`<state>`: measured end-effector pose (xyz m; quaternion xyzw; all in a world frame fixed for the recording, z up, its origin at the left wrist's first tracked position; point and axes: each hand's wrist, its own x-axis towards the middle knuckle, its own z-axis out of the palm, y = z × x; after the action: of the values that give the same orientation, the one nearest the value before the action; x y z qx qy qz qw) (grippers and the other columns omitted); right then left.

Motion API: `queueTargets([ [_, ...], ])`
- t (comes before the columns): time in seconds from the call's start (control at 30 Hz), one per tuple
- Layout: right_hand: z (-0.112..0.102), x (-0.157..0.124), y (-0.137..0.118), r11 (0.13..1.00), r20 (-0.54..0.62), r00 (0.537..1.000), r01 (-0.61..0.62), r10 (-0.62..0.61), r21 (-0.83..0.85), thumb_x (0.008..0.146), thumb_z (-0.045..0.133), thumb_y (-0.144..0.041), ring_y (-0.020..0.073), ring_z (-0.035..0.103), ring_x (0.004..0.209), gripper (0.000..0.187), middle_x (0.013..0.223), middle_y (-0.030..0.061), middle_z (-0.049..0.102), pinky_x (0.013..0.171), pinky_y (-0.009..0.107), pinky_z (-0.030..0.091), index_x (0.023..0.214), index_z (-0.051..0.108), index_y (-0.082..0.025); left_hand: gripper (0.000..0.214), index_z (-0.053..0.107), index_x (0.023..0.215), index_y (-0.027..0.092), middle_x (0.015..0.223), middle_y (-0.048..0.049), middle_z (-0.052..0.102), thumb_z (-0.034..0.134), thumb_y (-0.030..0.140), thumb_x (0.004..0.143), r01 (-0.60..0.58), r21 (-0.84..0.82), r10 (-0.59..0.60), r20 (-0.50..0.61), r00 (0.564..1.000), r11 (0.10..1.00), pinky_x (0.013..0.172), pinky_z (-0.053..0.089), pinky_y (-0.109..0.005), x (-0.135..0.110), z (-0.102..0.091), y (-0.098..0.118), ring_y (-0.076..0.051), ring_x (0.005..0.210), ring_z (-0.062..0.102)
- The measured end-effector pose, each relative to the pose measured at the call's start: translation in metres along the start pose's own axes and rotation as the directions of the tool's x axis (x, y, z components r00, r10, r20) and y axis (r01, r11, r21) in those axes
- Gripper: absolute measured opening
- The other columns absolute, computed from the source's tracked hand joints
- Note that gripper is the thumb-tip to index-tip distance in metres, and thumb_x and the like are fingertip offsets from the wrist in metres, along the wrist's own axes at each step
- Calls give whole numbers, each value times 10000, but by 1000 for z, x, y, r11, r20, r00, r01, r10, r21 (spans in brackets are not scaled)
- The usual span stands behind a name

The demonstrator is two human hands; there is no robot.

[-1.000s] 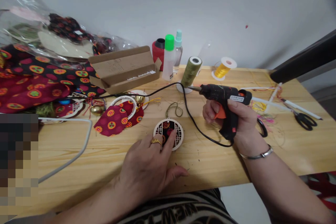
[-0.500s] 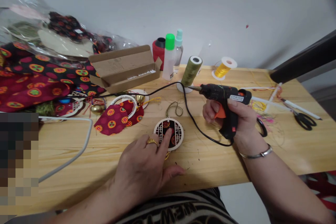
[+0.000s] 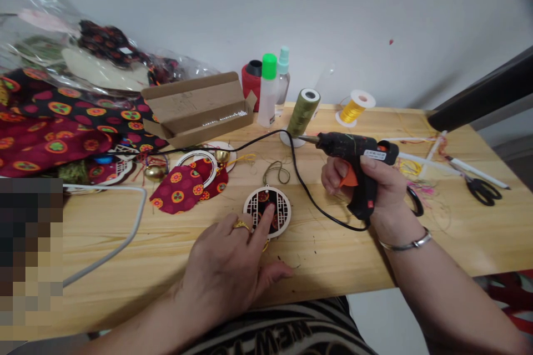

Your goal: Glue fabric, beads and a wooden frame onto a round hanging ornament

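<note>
A round ornament (image 3: 285,208) with a pale lattice frame and dark patterned cloth lies flat on the table. My left hand (image 3: 233,260) rests over its lower left part, index fingertip on the cloth, thumb stretched out along the wood. A green cord loop (image 3: 280,170) runs from the ornament's top. In my right hand (image 3: 385,180) is a black hot glue gun (image 3: 347,146), fingers wrapped round the handle by its orange trigger. Its nozzle points left, above the table, apart from the ornament. A white glue stick (image 3: 428,162) sticks out behind.
The gun's black cable (image 3: 302,188) loops between both hands. Left of the ornament lie maroon cloth pieces (image 3: 177,191) and bells. An open cardboard box (image 3: 195,116), bottles (image 3: 268,91) and thread spools (image 3: 303,113) stand behind. Scissors (image 3: 481,191) lie at right; a grey bar (image 3: 129,241) stands at left.
</note>
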<state>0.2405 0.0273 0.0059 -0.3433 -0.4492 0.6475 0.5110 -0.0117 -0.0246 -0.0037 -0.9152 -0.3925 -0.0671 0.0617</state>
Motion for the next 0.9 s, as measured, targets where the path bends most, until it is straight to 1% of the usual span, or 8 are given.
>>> queueTargets([
  [0.07, 0, 0, 0, 1000, 7, 1000, 13, -13, 6, 743, 599, -424, 219, 576, 607, 264, 634, 63, 575, 477, 327, 440, 645, 599, -179, 741, 588, 1249, 100, 743, -126, 665, 372, 666, 821, 3, -6, -3, 10, 1000, 1000, 575, 486, -376, 0, 1, 1, -266, 694, 604],
  [0.23, 0, 0, -1, 1000, 24, 1000, 7, -8, 8, 750, 603, -423, 219, 579, 599, 264, 639, 64, 576, 482, 334, 443, 654, 601, -178, 740, 584, 1253, 102, 731, -117, 664, 367, 665, 824, 5, 1, -5, -4, 1000, 1000, 575, 487, -374, 1, 1, 1, -261, 684, 607],
  [0.43, 0, 0, 0, 1000, -5, 1000, -3, 3, -30, 726, 615, -467, 235, 580, 613, 295, 637, 69, 572, 486, 348, 455, 639, 600, -185, 719, 587, 1248, 100, 739, -120, 667, 356, 647, 841, 11, 4, -11, 14, 1000, 1000, 574, 477, -370, -1, 2, 0, -264, 698, 608],
  [0.67, -1, 0, 1, 999, -2, 1000, -14, 14, -29, 730, 608, -459, 242, 589, 633, 291, 648, 72, 568, 503, 355, 469, 642, 597, -182, 697, 596, 1230, 100, 769, -127, 680, 375, 636, 842, 22, -4, -22, 23, 999, 1000, 580, 471, -370, -2, 4, 1, -262, 704, 602],
  [0.9, 1, 0, 0, 1000, -18, 1000, -18, 18, -17, 711, 624, -446, 225, 573, 611, 273, 627, 66, 577, 480, 334, 449, 622, 599, -188, 713, 601, 1220, 90, 767, -129, 680, 361, 645, 842, 24, -11, -24, 21, 999, 1000, 585, 471, -369, -2, 5, 1, -262, 701, 610],
])
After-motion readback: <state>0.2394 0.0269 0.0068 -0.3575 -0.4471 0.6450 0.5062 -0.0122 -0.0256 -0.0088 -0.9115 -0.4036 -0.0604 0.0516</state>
